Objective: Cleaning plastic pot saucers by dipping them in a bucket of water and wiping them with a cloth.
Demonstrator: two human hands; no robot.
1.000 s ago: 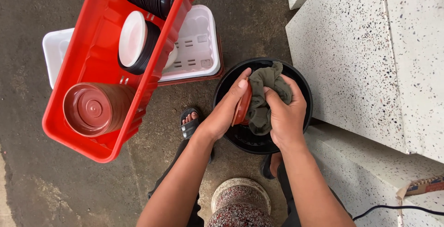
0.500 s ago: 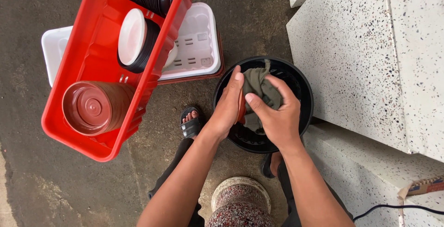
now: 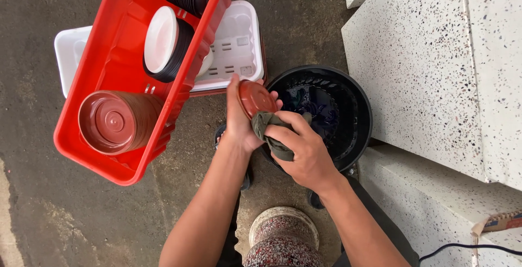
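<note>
Two hands share the work here: my left hand (image 3: 239,123) cups a small brown bowl (image 3: 255,98) from behind, fingers curled round its rim, while my right hand (image 3: 302,150) is closed tight on a bunched olive rag (image 3: 269,131) pressed against the bowl's lower edge, both held just over the near rim of the black basket (image 3: 359,131). The bowl looks like light, stiff plastic (likely slick if wet), so I judge the rim the safest place to grip, and the rag is soft and will bunch wherever I squeeze it.
</note>
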